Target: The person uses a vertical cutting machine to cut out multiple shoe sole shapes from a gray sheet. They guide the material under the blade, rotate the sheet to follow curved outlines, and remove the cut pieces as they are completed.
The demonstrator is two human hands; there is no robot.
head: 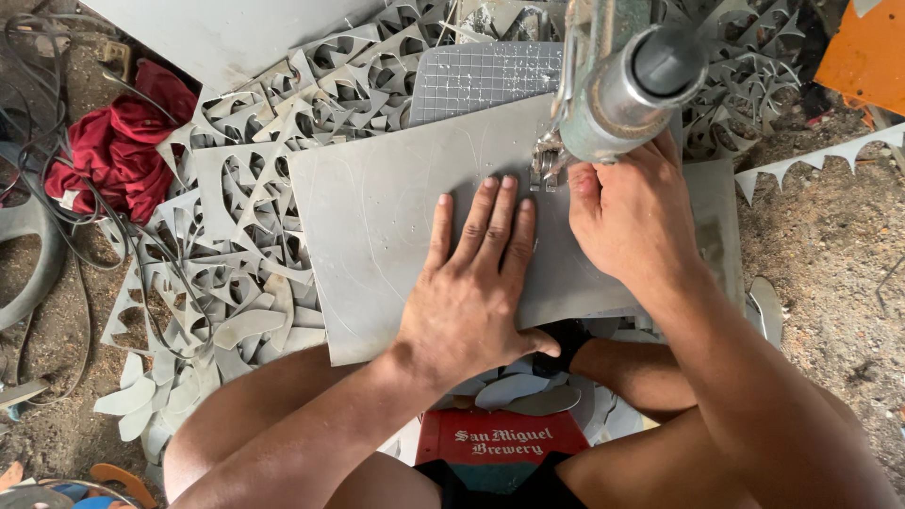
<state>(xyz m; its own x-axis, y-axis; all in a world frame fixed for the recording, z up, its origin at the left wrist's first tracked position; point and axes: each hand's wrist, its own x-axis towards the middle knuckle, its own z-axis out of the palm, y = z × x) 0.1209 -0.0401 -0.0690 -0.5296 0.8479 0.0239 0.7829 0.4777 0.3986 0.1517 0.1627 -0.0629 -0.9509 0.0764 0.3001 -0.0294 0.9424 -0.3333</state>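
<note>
The head camera looks down at a flat grey metal sheet (396,236) that lies on a heap of cut metal scraps (255,236) on the dirt ground (830,254). The left hand (471,283) lies flat on the middle of the sheet, near its front edge, with the fingers spread a little and pressing down. The right hand (632,221) sits at the far right part of the sheet, its fingers curled, with the thumb touching the sheet next to the cutting tool (622,85). I cannot tell if this hand grips anything, because the tool covers the fingertips. The tool's small blade part (545,165) meets the sheet near its far edge. Thin curved lines are drawn on the sheet, and most of it looks whole, so the cutting seems to be only at the start, with nearly all the shapes left to cut. The many scraps with holes in them look like sheets that are already finished. A red cloth (123,141) lies at the left. A red crate (500,448) is below, under the person, and what is in it is hidden.
</note>
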